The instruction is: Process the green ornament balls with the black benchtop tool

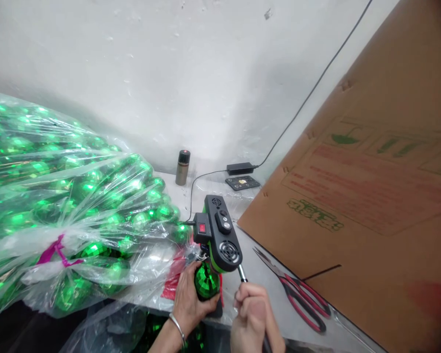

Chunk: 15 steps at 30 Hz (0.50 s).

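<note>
The left hand holds a green ball, the right hand a slim tool mostly hidden.

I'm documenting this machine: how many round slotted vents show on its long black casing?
2 on the long black casing: one round slotted vent at the far end, another nearer the left hand. More may hide underneath.

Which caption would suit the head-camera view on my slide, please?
Left hand holding a shiny green ball at a black device, right hand gripping a metal-shafted handle.
</note>
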Available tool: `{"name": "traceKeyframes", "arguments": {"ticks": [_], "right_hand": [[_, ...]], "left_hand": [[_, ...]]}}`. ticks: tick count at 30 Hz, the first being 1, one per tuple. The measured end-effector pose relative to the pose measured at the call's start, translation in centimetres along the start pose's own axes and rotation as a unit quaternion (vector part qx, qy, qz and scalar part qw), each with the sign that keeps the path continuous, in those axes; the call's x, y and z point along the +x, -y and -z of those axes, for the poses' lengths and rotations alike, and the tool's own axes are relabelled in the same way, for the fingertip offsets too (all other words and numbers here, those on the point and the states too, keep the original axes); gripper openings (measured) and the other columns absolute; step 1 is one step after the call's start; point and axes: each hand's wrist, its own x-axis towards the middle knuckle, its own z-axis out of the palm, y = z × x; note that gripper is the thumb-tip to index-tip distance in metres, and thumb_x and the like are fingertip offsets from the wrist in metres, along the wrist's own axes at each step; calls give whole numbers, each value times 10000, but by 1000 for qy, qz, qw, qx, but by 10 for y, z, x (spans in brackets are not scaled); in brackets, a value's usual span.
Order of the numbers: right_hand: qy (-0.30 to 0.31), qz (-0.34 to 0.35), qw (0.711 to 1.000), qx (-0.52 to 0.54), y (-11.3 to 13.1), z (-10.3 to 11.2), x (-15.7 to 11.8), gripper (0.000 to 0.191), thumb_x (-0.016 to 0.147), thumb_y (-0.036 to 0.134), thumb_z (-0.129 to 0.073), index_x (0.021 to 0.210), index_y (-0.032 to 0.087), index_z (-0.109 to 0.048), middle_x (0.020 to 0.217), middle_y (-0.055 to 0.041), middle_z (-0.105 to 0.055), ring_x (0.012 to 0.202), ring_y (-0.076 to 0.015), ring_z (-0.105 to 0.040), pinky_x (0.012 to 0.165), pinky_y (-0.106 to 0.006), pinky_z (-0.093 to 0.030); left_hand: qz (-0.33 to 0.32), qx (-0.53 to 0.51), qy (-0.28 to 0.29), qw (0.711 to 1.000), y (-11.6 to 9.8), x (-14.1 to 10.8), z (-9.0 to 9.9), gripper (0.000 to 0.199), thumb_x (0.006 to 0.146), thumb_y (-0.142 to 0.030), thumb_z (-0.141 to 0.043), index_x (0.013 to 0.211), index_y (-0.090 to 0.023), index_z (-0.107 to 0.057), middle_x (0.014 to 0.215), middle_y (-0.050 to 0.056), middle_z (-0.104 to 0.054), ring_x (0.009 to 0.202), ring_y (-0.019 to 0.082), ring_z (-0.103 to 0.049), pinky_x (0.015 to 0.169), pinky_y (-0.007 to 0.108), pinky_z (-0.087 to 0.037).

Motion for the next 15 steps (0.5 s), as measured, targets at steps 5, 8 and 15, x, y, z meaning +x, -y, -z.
{"name": "traceKeyframes", "arguments": {"ticks": [5,8,15], "right_hand": [[34,-78,996,-8,31,-3,41,525,1131,309,-597,625,217,-491,601,36,-455,568,-116,-486,538,-269,-349],[43,-82,996,-11,37,-4,48,561,1129,355,-607,602,218,-475,580,37,-435,566,-120,-487,528,-268,-340],[54,-88,994,-31,25,5,26,471,1123,349,-597,675,212,-561,639,16,-523,545,-119,-471,505,-275,-341]], "left_hand": [[3,-1,21,1000,-6,8,7,751,709,-293,-914,1392,-159,-631,1335,201,-791,1254,418,-788,1078,637,-665],[-16,10,15,1000,-2,0,16,802,718,-266,-935,1434,-159,-592,1352,215,-791,1244,412,-803,1044,593,-692],[-168,120,-8,978,42,-105,52,644,895,-172,-867,1469,-337,-625,1318,125,-835,1179,309,-844,964,364,-706]]}}
